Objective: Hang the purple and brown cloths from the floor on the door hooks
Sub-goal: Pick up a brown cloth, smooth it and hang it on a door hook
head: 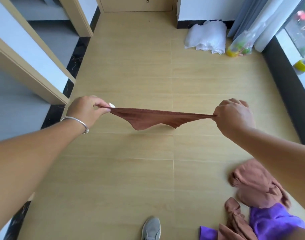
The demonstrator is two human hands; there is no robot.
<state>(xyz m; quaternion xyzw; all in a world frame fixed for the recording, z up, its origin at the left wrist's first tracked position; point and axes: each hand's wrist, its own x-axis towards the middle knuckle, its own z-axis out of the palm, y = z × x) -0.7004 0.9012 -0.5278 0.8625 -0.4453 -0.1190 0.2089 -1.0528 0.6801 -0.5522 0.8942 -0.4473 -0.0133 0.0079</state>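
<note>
Pinching a brown cloth taut between left hand and right hand above wood-look floor; purple cloth lying below right hand.

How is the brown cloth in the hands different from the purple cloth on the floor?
The brown cloth is held in the air, stretched between the left hand and right hand; the purple cloth lies on the floor. The brown cloth is pulled taut along its top edge; the purple cloth is crumpled in a pile.
</note>
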